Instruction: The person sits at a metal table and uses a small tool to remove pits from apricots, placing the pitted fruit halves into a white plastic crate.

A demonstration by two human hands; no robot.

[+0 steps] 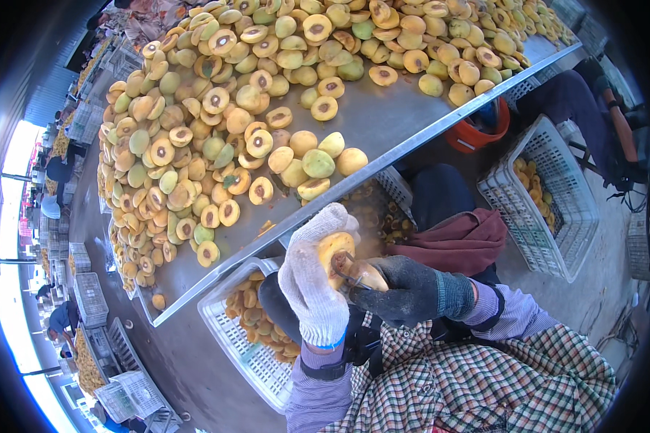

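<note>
My left hand (pixel 309 281), in a white knit glove, is closed around a yellow peach (pixel 332 252) in front of my chest. Its cut, brownish side faces my right hand (pixel 415 292), which wears a dark glove with a grey-green cuff. That hand is closed on a thin metal pitting tool (pixel 357 280), mostly hidden by the glove, with its tip at the peach's brown centre. A second yellowish piece (pixel 370 276), seemingly the other peach half, sits against the right fingertips. Beyond my hands, many halved peaches (pixel 260 143) lie heaped on a metal table (pixel 383 119).
The table's raised metal edge (pixel 426 137) runs diagonally just past my hands. A white crate (pixel 231 325) of peach halves stands at my left knee, another crate (pixel 578 209) to the right. An orange bucket (pixel 477 133) sits under the table edge. A person's legs (pixel 567 101) show at the far right.
</note>
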